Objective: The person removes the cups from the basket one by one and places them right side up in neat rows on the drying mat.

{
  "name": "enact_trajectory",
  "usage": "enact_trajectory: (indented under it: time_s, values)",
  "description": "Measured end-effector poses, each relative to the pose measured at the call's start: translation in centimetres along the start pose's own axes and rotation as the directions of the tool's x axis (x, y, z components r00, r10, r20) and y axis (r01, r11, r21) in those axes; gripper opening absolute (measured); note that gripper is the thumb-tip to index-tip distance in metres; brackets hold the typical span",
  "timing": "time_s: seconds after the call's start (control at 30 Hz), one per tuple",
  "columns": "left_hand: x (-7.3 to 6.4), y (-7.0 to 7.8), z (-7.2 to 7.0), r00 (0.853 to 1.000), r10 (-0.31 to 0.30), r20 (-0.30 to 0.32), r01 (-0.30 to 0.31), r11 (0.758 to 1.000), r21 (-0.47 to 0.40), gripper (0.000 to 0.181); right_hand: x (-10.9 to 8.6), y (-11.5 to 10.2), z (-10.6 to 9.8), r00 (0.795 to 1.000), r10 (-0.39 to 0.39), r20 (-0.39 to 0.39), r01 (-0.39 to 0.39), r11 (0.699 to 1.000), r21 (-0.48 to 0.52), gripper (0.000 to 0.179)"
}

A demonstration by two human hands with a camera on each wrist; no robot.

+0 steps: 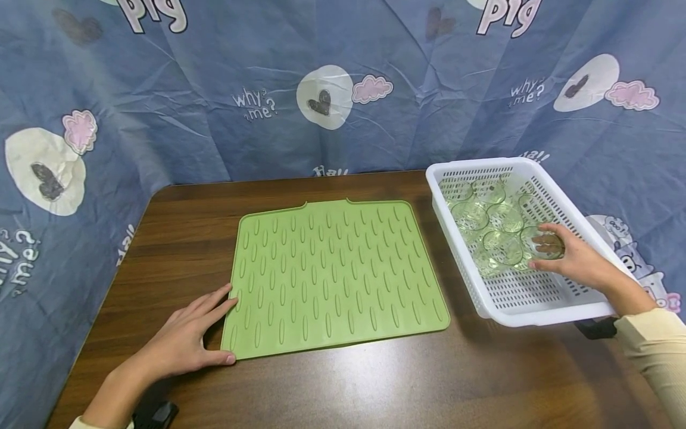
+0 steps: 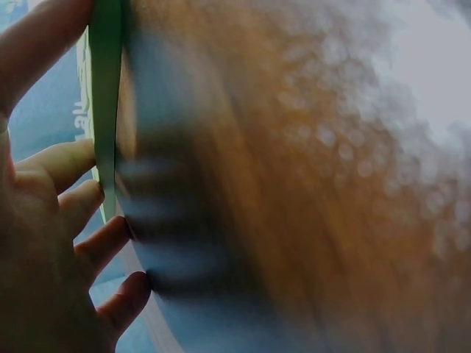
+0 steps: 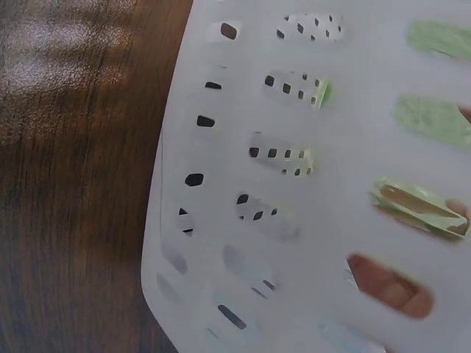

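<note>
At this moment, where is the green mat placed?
In the head view, the green mat lies on the wooden table, near the middle, between the left hand at its left edge and the white basket on its right.

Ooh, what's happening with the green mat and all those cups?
A person's left hand is touching the left edge of the green mat, which lies on the brown table. The right hand is inside the white basket, its fingers and thumb around one of the see-through cups. I can't tell whether it's gripping that cup. The cups you can see are all in the basket.
</note>
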State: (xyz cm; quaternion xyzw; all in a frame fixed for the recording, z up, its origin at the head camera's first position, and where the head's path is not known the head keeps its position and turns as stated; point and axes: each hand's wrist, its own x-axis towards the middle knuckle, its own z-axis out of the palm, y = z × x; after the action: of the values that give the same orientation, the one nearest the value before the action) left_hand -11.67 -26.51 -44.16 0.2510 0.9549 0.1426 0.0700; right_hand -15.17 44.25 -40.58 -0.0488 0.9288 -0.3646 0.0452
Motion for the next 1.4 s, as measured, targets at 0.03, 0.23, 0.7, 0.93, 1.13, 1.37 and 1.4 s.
enact_trajectory:
  time_s: [0.03,0.23,0.7,0.93,1.13,1.37,1.4]
  values:
    - [0.0,0.0,0.0,1.000,0.002,0.000,-0.002,1.000,0.001,0.101,0.0,0.0,0.0,1.000,-0.004,-0.004,0.004,1.000,0.003,0.080]
    - [0.1,0.1,0.0,1.000,0.009,0.002,-0.009,1.000,0.002,0.100,-0.2,0.0,-0.2,1.000,-0.026,-0.015,0.027,1.000,0.015,0.080]
    - [0.5,0.4,-0.4,0.999,0.001,0.039,-0.001,1.000,-0.007,0.101,-1.8,-1.2,-2.1,0.997,-0.049,-0.063,0.049,0.999,-0.009,0.074]
    - [0.6,0.5,-0.4,0.999,-0.002,0.043,0.002,1.000,-0.005,0.101,-2.7,-2.5,-4.1,0.991,-0.004,-0.136,-0.001,0.999,-0.038,0.084]
    - [0.6,0.5,-0.4,0.999,0.011,0.037,-0.011,1.000,-0.003,0.100,-3.8,-3.0,-4.7,0.992,0.028,-0.119,-0.038,0.996,-0.086,0.089]
    - [0.2,0.4,-0.4,1.000,0.011,0.023,-0.011,1.000,0.000,0.100,-4.4,-5.5,-5.5,0.984,-0.054,-0.172,0.046,0.998,-0.050,0.084]
    - [0.2,0.4,-0.4,1.000,0.010,0.026,-0.010,1.000,-0.001,0.100,-4.3,-6.1,-5.5,0.981,-0.080,-0.176,0.074,0.996,-0.042,0.083]
